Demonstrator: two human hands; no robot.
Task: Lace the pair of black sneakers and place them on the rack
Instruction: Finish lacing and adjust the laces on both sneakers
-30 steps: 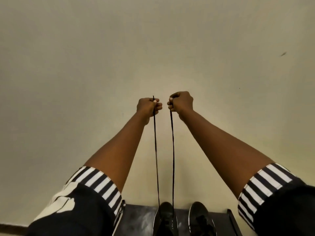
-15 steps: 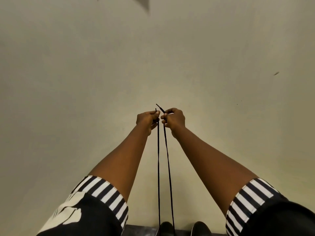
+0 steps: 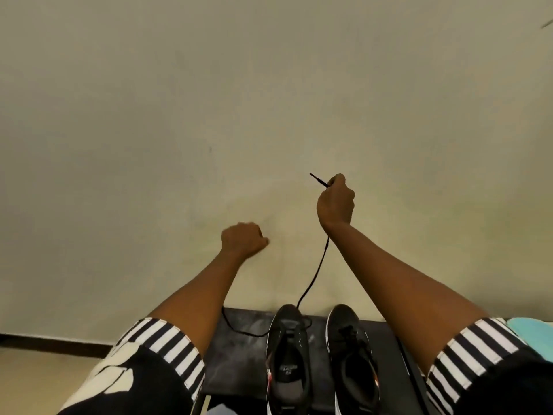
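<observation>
Two black sneakers stand side by side on a black rack surface [image 3: 239,357] at the bottom of the view. The left sneaker [image 3: 287,357] has a black shoelace [image 3: 314,277] threaded at its toe end. The right sneaker [image 3: 351,351] is laced. My right hand [image 3: 335,205] is raised above the sneakers and pinches one lace end, whose tip sticks out to the upper left. My left hand [image 3: 244,239] is lower, with its fingers curled. The lace's other half curves left from the left sneaker and disappears behind my left forearm.
A plain cream wall fills the view ahead. A dark baseboard [image 3: 45,344] runs along the floor at lower left. Something teal [image 3: 535,333] lies at the right edge beside the rack. My striped sleeves frame the bottom corners.
My hands, together and high with both lace halves taut, have come apart. The left hand dropped lower and left, the lace went slack, and the view tilted down onto the sneakers.
</observation>
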